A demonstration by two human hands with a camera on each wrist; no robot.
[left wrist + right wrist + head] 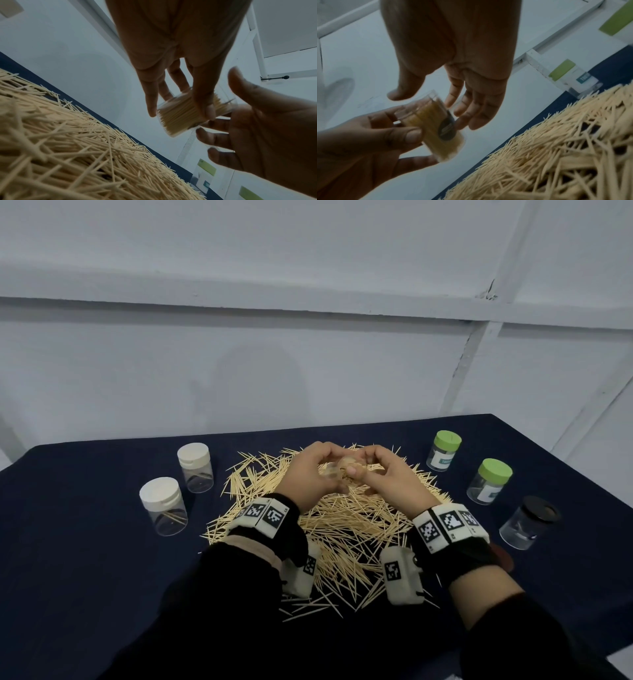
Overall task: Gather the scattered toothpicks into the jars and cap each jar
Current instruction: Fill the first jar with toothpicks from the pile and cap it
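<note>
Above a heap of loose toothpicks (pixel 342 518) on the dark worktop (pixel 85 542), the left hand (pixel 308 474) has its grip around a clear jar (pixel 187 115) packed with toothpicks; the right hand (pixel 387 477) hovers beside it, grip wide.

The head view looks forward and down over the dark worktop (pixel 85 542) from above. Each wrist view sits low and close, facing along its hand toward the wall; all three share the toothpick pile (pixel 342 518) and the held jar (pixel 180 115).
</note>
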